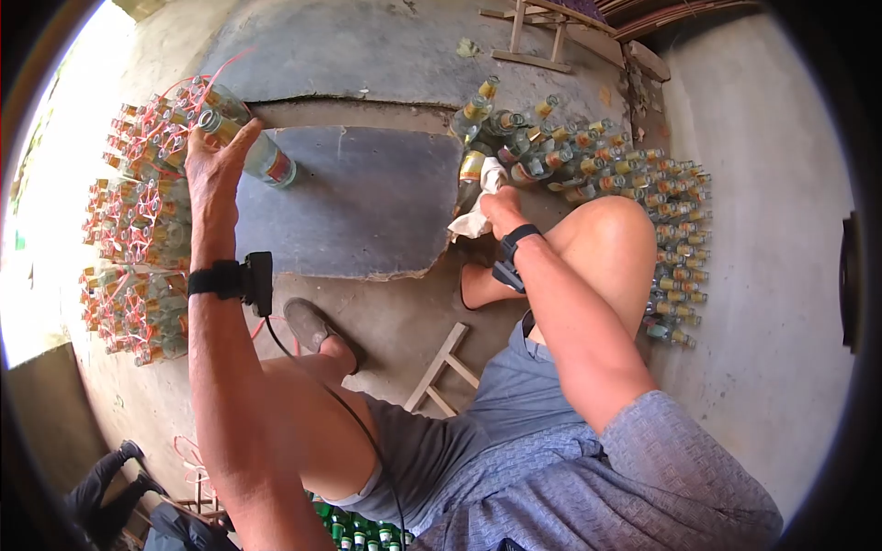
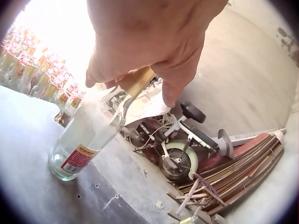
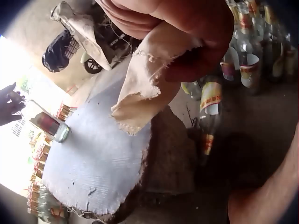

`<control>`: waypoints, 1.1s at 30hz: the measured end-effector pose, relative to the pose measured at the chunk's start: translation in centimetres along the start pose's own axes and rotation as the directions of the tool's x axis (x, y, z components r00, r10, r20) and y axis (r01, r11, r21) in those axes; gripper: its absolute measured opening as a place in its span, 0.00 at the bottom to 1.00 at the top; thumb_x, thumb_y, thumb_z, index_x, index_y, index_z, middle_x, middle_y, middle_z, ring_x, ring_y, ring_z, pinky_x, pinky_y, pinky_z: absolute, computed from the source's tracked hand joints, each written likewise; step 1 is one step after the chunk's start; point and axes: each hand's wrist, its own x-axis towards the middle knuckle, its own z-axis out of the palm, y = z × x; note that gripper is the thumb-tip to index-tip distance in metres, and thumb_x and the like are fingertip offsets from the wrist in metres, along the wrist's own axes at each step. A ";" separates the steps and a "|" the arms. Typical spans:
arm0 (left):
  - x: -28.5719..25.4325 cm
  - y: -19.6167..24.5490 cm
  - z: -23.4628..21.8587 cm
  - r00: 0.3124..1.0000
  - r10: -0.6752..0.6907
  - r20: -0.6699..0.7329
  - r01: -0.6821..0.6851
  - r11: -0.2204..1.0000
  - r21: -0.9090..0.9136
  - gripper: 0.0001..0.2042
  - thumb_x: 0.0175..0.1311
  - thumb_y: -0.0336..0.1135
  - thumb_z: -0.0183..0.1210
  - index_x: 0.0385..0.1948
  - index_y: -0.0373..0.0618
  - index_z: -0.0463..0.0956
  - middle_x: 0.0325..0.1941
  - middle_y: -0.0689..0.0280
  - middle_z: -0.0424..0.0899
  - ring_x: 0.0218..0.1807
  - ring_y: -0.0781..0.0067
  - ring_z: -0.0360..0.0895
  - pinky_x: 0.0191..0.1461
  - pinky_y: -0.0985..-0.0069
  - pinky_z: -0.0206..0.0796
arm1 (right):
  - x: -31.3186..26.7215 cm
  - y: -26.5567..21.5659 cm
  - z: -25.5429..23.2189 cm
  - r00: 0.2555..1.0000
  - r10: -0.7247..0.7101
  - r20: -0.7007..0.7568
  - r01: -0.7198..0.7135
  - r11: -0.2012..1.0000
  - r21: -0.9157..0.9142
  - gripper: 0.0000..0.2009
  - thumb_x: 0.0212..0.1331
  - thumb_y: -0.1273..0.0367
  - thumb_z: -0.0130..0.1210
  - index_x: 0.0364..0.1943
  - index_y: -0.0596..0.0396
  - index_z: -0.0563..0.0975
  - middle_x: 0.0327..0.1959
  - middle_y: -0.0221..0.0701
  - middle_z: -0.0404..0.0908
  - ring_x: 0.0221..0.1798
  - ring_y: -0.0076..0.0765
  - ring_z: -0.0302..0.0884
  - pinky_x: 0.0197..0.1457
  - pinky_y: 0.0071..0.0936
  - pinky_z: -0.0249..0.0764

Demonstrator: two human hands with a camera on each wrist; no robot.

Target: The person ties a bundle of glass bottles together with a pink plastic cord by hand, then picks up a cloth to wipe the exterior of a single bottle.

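Note:
My left hand (image 1: pixel 216 163) grips a clear glass bottle (image 1: pixel 274 163) by its neck at the left end of a dark board (image 1: pixel 358 207). The bottle leans, and a red and yellow label (image 2: pixel 80 157) shows low on its side. Its base is right at the board's surface in the left wrist view. Beyond the board's right edge, my right hand (image 1: pixel 502 211) holds a frayed, cream-coloured cloth (image 3: pixel 148 77) that hangs from the fingers. Close by that hand is a labelled glass bottle (image 3: pixel 210 100), partly covered by the cloth in the head view.
Bundles of bottles tied with pink string (image 1: pixel 145 220) stand along the left. Many loose bottles (image 1: pixel 675 216) crowd the right side up to the wall. A small wooden frame (image 1: pixel 446 367) lies near my feet, and green bottles (image 1: pixel 363 533) are behind me. Another person's legs (image 1: pixel 96 477) show at lower left.

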 end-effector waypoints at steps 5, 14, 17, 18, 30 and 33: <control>-2.1 1.8 -2.2 0.993 -0.114 0.034 0.113 0.993 0.040 0.48 0.61 0.45 0.78 0.78 0.30 0.61 0.68 0.46 0.79 0.65 0.59 0.80 0.68 0.66 0.70 | -2.2 1.8 3.1 0.999 0.011 -0.034 -0.014 0.996 -0.093 0.18 0.56 0.73 0.61 0.50 0.71 0.86 0.53 0.61 0.88 0.63 0.65 0.86 0.63 0.48 0.81; -6.7 7.9 -1.6 0.983 -0.161 -0.091 0.156 0.986 -0.059 0.49 0.65 0.51 0.74 0.82 0.38 0.58 0.83 0.42 0.65 0.79 0.49 0.70 0.79 0.54 0.61 | 4.8 12.7 11.6 0.987 0.020 0.160 0.040 0.931 -0.363 0.14 0.67 0.65 0.62 0.46 0.64 0.88 0.52 0.57 0.88 0.61 0.66 0.85 0.59 0.53 0.83; -7.3 8.6 -1.3 0.982 -0.178 -0.063 0.171 0.979 -0.107 0.41 0.70 0.47 0.70 0.81 0.42 0.61 0.82 0.50 0.67 0.81 0.54 0.68 0.79 0.52 0.63 | 3.6 13.3 12.5 0.974 -0.091 0.208 0.169 0.903 -0.396 0.15 0.66 0.64 0.64 0.45 0.64 0.88 0.50 0.58 0.88 0.58 0.67 0.86 0.57 0.53 0.83; -7.3 8.6 -1.2 0.983 -0.177 -0.055 0.169 0.979 -0.116 0.39 0.72 0.45 0.69 0.81 0.43 0.61 0.82 0.52 0.68 0.81 0.56 0.68 0.78 0.52 0.64 | 3.4 13.3 12.7 0.970 -0.131 0.206 0.204 0.900 -0.384 0.15 0.66 0.64 0.65 0.45 0.65 0.87 0.49 0.58 0.88 0.58 0.68 0.86 0.56 0.53 0.83; -7.9 8.7 -0.6 0.989 -0.149 -0.002 0.147 0.975 -0.164 0.35 0.74 0.44 0.69 0.78 0.42 0.67 0.78 0.54 0.75 0.76 0.59 0.76 0.75 0.55 0.71 | 7.8 19.4 17.0 0.916 -0.203 0.346 0.120 0.962 0.245 0.20 0.67 0.59 0.69 0.43 0.68 0.86 0.40 0.48 0.92 0.44 0.54 0.92 0.46 0.49 0.79; -8.3 8.8 -0.4 0.990 -0.143 -0.001 0.141 0.980 -0.140 0.34 0.75 0.45 0.68 0.78 0.42 0.68 0.75 0.55 0.78 0.74 0.60 0.77 0.74 0.55 0.71 | 8.4 19.9 17.2 0.868 -0.292 0.402 0.226 0.952 0.206 0.20 0.69 0.57 0.66 0.44 0.66 0.86 0.39 0.46 0.91 0.44 0.50 0.90 0.46 0.49 0.78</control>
